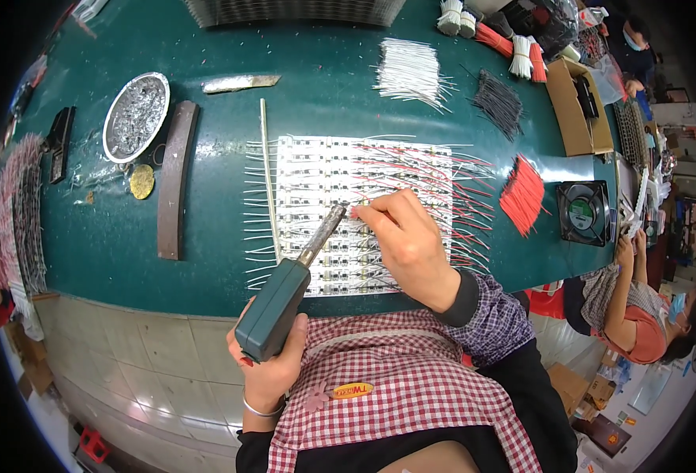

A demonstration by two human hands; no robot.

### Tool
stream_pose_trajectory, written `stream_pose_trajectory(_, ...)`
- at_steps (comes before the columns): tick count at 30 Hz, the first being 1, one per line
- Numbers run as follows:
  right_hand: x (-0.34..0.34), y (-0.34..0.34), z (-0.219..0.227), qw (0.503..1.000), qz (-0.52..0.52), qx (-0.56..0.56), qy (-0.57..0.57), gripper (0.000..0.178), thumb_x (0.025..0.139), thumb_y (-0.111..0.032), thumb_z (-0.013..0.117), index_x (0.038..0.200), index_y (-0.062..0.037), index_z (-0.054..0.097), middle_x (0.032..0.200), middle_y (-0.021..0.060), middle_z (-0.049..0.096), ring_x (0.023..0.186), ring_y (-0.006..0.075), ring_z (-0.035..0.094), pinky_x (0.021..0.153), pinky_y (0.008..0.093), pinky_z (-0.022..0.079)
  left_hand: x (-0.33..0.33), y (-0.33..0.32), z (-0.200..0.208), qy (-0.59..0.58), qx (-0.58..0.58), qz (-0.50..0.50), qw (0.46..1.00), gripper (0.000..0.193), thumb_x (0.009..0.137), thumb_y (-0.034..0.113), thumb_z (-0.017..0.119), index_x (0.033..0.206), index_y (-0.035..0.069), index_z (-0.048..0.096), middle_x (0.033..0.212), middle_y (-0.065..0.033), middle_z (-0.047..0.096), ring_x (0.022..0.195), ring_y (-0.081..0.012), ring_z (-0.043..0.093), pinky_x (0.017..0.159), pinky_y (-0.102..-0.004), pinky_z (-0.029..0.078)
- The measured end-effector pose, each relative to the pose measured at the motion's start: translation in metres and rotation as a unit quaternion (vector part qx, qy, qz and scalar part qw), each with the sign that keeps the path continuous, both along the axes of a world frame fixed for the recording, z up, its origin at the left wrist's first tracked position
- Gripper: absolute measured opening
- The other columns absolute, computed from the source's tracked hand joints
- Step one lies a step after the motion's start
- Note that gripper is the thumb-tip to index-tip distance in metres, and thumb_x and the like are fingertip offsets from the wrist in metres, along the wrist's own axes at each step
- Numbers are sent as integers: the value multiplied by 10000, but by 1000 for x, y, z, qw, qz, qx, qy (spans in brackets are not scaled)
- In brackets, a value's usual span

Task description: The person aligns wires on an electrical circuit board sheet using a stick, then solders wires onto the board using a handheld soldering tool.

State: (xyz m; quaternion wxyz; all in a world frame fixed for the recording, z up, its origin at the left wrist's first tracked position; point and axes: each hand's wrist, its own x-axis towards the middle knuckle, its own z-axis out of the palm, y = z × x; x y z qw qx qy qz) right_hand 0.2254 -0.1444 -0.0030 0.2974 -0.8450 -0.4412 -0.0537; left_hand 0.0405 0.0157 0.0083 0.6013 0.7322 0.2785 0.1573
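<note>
My left hand (273, 359) is wrapped round the handle of a dark green soldering gun (273, 307). Its metal barrel slants up and right, and the tip is over a white circuit board panel (300, 169). Thin wires stick out from the panel's left and right sides, several of them red, white and black. Just right of the tip, my right hand (407, 240) is closed in a pinch above the panel. A bit of red shows at the fingertips, probably a wire end, but it is too small to make out. A pale thin strip (269, 181) lies along the panel's left part.
Cut white wires (409, 69), black wires (499, 102) and red wires (523, 195) lie in piles, near a fan (584, 213) and cardboard box (564, 118). Leftward are a brown bar (176, 189), yellow sponge (141, 182) and metal bowl (110, 134). Another person (639, 315) sits at right.
</note>
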Motion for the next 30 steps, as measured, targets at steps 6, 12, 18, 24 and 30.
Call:
stream_pose_trajectory(6,-2,1,2,1000,-7,-14,-4,306,733,37,647,1038,26,677,946,88,598,880,241,584,686,333,520,5,0,4,0,-27,-8,1000,205,758,-33,758,947,-47,681,858,-83,667,705,-144,636,630,-259,494)
stream_pose_trajectory(12,-2,1,1,1000,-11,-22,-1,302,740,36,640,1040,32,673,954,95,594,887,247,579,700,338,518,10,0,10,4,-9,-16,1000,181,760,-39,750,928,-42,682,849,-84,654,687,-152,628,617,-262,488)
stream_pose_trajectory(18,-3,2,2,1000,-14,-20,5,293,739,46,630,1029,32,671,953,103,589,890,256,573,720,349,514,-4,-1,2,28,-15,15,999,195,773,14,773,945,-47,705,824,-90,693,673,-141,641,610,-274,508)
stream_pose_trajectory(24,-3,1,2,1000,-16,-21,6,289,737,54,624,1021,28,670,957,101,587,888,258,571,720,350,511,-8,-1,4,50,-64,46,996,247,769,32,796,983,-60,714,844,-99,728,700,-127,654,630,-274,522)
stream_pose_trajectory(30,-3,2,1,1000,-15,-1,11,284,730,61,623,1008,20,668,945,98,587,878,258,569,721,357,498,-9,-1,4,38,-61,56,996,256,766,30,804,985,-65,712,854,-100,728,707,-126,654,635,-275,525)
